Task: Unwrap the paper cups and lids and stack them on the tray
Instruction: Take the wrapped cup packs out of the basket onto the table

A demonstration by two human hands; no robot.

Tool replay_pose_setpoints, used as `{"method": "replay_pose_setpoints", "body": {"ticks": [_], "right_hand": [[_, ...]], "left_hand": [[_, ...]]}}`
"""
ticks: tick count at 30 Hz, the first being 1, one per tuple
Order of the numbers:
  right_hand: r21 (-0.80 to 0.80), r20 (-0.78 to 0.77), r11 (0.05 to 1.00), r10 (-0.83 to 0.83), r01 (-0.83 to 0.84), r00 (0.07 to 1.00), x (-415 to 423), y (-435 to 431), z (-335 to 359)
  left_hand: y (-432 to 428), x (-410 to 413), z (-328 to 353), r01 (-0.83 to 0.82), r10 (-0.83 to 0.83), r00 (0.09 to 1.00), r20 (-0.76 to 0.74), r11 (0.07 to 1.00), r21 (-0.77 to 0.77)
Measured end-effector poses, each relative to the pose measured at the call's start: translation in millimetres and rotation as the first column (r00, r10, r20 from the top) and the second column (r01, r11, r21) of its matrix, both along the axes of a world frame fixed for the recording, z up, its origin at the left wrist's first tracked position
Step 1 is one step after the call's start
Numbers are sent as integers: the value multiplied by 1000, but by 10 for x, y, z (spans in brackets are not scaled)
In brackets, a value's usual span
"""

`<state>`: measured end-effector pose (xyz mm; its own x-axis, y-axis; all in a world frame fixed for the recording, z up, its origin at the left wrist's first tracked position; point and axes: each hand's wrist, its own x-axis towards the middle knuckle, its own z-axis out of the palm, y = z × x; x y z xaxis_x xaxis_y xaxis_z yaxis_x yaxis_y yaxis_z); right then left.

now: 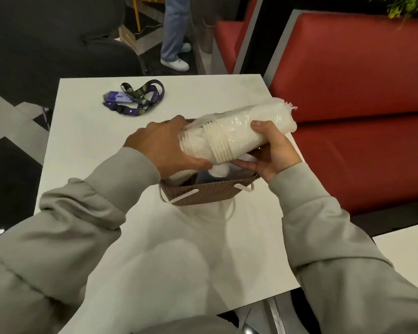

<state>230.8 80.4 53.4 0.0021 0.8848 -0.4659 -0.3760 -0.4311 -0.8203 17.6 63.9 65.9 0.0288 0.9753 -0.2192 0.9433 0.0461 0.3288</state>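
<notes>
**A:** Where do we find the work item?

**B:** The long sleeve of white paper cups [229,138], sealed in clear plastic wrap [241,124], is held in the air above the brown ribbed tray with white handles [203,196]. The tray stands on the white square table [87,145], closer to the right edge than the left.

**A:** How does the long axis lie?

**B:** It runs from near-left to far-right, pointing towards the table's far right corner. The gathered tail of the wrap [288,108] is at the far-right end.

**A:** What is the state of the hands?

**B:** Both hold the sleeve. The left hand [164,145] grips the near-left end, with the fingers over the top and the thumb underneath. The right hand [273,150] holds the sleeve right of its middle, with the thumb on top and the fingers below.

**A:** Which hand is nearer the opening point?

**B:** We judge it to be the right hand. The gathered tail lies just beyond it and well apart from the left hand. We expect the left hand to steady the sleeve while the right moves along the axis to the tail. The left hand covers the near-left end, so we cannot tell how that end is sealed.

**A:** What else do we note?

**B:** White items lie in the tray under the sleeve, but we cannot confirm that they are lids. A purple lanyard [135,97] lies near the table's far edge, well apart from the sleeve.
</notes>
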Motion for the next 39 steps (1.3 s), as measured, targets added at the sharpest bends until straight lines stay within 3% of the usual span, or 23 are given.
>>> {"method": "replay_pose_setpoints", "body": {"ticks": [6, 12, 15, 19, 25, 29, 34, 39], "right_hand": [[27, -62, 994, -102, 104, 993, 259, -228, 81], [67, -102, 969, -230, 237, 968, 912, -730, 133], [81, -78, 941, -324, 330, 943, 1347, -1071, 123], [86, -47, 887, -451, 453, 891, 1941, -1548, 125], [125, 143, 804, -594, 581, 792, 2937, -2258, 168], [153, 256, 745, -664, 649, 703, 3503, -2541, 191], [209, 425, 744, -654, 635, 626, 4039, -2643, 239], [217, 708, 812, -513, 541, 486, 4218, -2562, 171]], "left_hand": [[-118, 225, 224, 75, -77, 997, 24, 993, 95], [-310, 963, 315, 315, -350, 930, 109, 915, 252], [-431, 1470, 285, 437, -476, 868, 139, 867, 239], [-557, 2186, 92, 575, -590, 806, 52, 800, 168], [-896, 3327, -286, 674, -666, 687, 290, 734, 88], [-1094, 4039, -397, 698, -664, 652, 367, 714, 53], [-1168, 4811, -533, 739, -706, 622, 339, 672, 44], [-1237, 5185, -732, 712, -675, 677, 295, 701, -29]]}}
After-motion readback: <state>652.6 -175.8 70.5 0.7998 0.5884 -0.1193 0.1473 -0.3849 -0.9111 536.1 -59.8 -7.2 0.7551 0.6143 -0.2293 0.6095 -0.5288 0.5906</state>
